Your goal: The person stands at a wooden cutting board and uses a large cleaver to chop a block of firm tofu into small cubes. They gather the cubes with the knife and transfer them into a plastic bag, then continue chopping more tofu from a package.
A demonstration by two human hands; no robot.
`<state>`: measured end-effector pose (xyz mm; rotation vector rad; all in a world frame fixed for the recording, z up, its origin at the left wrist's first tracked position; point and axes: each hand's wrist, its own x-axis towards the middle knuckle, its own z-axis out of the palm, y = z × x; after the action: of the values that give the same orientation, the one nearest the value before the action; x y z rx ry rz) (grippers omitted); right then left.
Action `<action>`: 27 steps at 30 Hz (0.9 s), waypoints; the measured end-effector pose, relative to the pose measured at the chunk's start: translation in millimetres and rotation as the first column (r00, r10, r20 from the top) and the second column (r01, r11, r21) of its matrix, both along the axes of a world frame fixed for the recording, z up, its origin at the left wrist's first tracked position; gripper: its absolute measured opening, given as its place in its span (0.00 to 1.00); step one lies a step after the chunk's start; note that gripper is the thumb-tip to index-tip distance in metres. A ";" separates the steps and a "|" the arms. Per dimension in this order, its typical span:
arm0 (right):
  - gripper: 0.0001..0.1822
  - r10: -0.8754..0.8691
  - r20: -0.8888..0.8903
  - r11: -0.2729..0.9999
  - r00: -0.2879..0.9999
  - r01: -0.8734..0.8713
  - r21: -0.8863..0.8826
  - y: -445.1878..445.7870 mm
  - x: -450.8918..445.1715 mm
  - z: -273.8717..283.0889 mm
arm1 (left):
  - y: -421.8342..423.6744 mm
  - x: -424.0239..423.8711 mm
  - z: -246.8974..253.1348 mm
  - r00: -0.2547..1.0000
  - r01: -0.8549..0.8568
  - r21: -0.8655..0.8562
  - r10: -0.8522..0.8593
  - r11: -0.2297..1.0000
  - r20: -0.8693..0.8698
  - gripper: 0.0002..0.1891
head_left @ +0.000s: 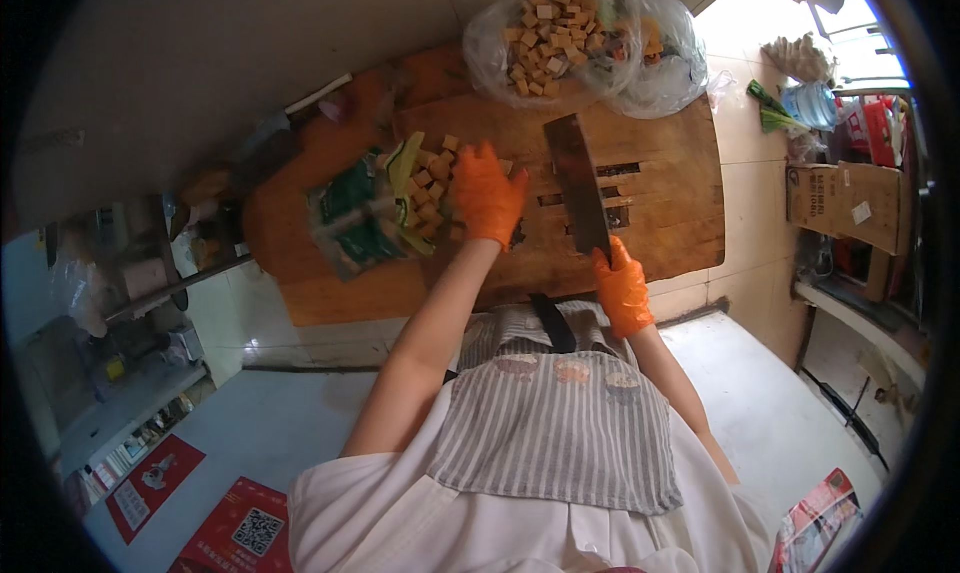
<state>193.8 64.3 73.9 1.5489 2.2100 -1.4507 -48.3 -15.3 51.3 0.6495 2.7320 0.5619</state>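
Note:
My right hand point(624, 291), in an orange plastic glove, grips a cleaver point(579, 183) whose broad dark blade lies over the wooden cutting board point(667, 198). My left hand point(487, 194), gloved the same way, is over the board beside a pile of tan cubes point(426, 186), perhaps tofu; what its fingers touch is hard to tell. The cubes lie at the mouth of a green and clear plastic bag point(356, 216) with a pale green edge. At the board's far edge, a clear plastic bag point(491, 55) holds many more cubes point(551, 44).
Slots and dark gaps mark the board near the blade. A second clear bag point(664, 85) adjoins the cube bag. Right of the board are leafy greens point(772, 111), a water bottle point(810, 106) and a cardboard box point(847, 205). Shelves point(142, 393) stand at left.

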 end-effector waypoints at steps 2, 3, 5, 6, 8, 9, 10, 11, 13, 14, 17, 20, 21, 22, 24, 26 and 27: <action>0.19 0.043 -0.086 0.999 0.995 -0.045 -0.023 -6.9 2.1 -28.8 | -2.6 -11.1 12.0 0.998 -0.054 -0.031 0.054 0.998 0.028 0.38; 0.20 0.068 -0.134 0.997 0.989 -0.073 -0.033 -9.3 0.3 -40.6 | -2.7 -16.1 14.8 0.996 -0.084 -0.048 0.086 0.995 0.037 0.38; 0.19 0.133 -0.006 0.991 0.991 -0.133 0.002 -13.0 -20.9 -13.7 | 2.1 -21.7 15.4 0.997 -0.067 -0.137 0.073 0.988 0.036 0.38; 0.19 0.143 0.019 0.989 0.990 -0.144 0.030 -14.2 -23.4 -17.4 | 5.5 -23.4 15.8 0.997 -0.058 -0.178 0.066 0.982 0.038 0.39; 0.18 0.142 0.028 0.986 0.989 -0.144 0.085 -14.8 -24.0 -23.5 | 4.3 -25.5 -3.6 0.999 -0.038 -0.207 0.030 0.978 -0.040 0.36; 0.18 0.135 0.011 0.985 0.991 -0.136 0.109 -15.2 -23.0 -25.2 | 4.2 -25.7 -4.9 0.997 -0.030 -0.224 0.013 0.974 -0.078 0.34; 0.17 0.129 -0.006 0.983 0.992 -0.127 0.133 -14.9 -22.1 -26.5 | 3.9 -26.7 -6.2 0.999 -0.003 -0.233 -0.006 0.973 -0.039 0.33; 0.17 0.130 0.011 0.981 0.991 -0.130 0.146 -13.8 -21.2 -27.3 | 3.1 -28.2 -7.4 1.000 0.023 -0.240 -0.024 0.970 0.001 0.33; 0.17 0.133 0.044 0.976 0.990 -0.139 0.170 -11.1 -21.8 -22.7 | 3.0 -27.0 -6.2 0.999 0.039 -0.228 -0.034 0.973 0.029 0.31; 0.17 0.140 0.050 0.972 0.989 -0.147 0.185 -10.3 -22.0 -20.7 | 3.1 -23.3 -7.2 1.000 0.029 -0.210 -0.025 0.977 0.018 0.30; 0.17 0.165 0.050 0.959 0.985 -0.172 0.226 -10.1 -23.2 -17.7 | 9.5 -22.3 -22.8 0.994 0.003 -0.260 0.026 0.966 0.110 0.28; 0.17 0.161 0.045 0.955 0.986 -0.168 0.244 -12.5 -21.0 -24.5 | 21.1 -5.6 -12.0 0.976 0.196 -0.291 -0.159 0.936 0.146 0.28; 0.17 0.155 0.062 0.956 0.986 -0.166 0.242 -13.3 -20.9 -25.0 | 22.0 1.5 -5.6 0.956 0.287 -0.289 -0.257 0.913 0.140 0.28; 0.17 0.149 0.079 0.957 0.986 -0.164 0.241 -13.9 -21.1 -25.2 | 20.6 5.4 -11.5 0.935 0.354 -0.221 -0.337 0.909 0.111 0.30; 0.17 0.151 0.095 0.954 0.984 -0.170 0.246 -13.3 -19.9 -24.2 | 17.8 12.6 -19.3 0.871 0.490 -0.088 -0.489 0.867 0.039 0.35; 0.17 0.146 0.087 0.953 0.986 -0.163 0.256 -12.9 -16.4 -23.6 | 13.5 16.5 -13.9 0.900 0.428 0.025 -0.428 0.904 0.081 0.38; 0.17 0.148 0.065 0.951 0.987 -0.160 0.263 -13.6 -16.6 -23.2 | 11.1 15.8 -8.2 0.913 0.388 0.079 -0.394 0.918 0.103 0.39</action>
<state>177.3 50.7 50.7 1.4196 2.5209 -1.1013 -32.6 -4.2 43.2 1.1070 2.3885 0.5585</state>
